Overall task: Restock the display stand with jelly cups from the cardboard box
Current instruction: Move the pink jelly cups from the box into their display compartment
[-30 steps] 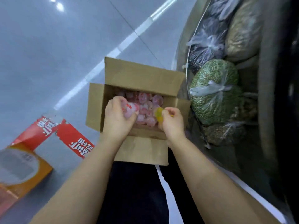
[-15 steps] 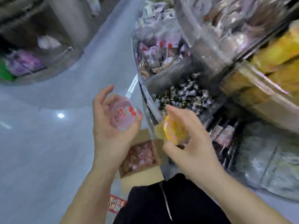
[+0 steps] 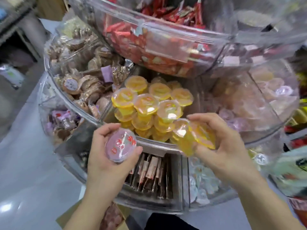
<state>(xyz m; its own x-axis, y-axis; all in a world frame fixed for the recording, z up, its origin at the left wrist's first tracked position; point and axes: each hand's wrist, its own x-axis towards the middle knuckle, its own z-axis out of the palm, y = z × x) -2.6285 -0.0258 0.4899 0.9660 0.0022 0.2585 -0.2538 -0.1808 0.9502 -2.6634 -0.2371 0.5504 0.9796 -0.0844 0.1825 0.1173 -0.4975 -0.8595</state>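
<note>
Yellow jelly cup (image 3: pixel 191 138) pinched in our right hand (image 3: pixel 222 143), pink jelly cup (image 3: pixel 120 146) gripped in our left hand (image 3: pixel 108 155), we have risen from the cardboard box (image 3: pixel 93 218) to the display stand (image 3: pixel 159 146) at mid-frame, ready to restock.

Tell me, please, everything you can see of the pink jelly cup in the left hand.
The pink jelly cup is a small round tub of clear plastic with pink jelly inside and a glossy sealed film lid bearing red print too blurred to read. It is tilted, its lid facing up towards the camera. The left hand holds it, the fingers curled over its far rim and the thumb against its near side. It is held in the air in front of the display stand, at the rim of the yellow cups' compartment.
</note>
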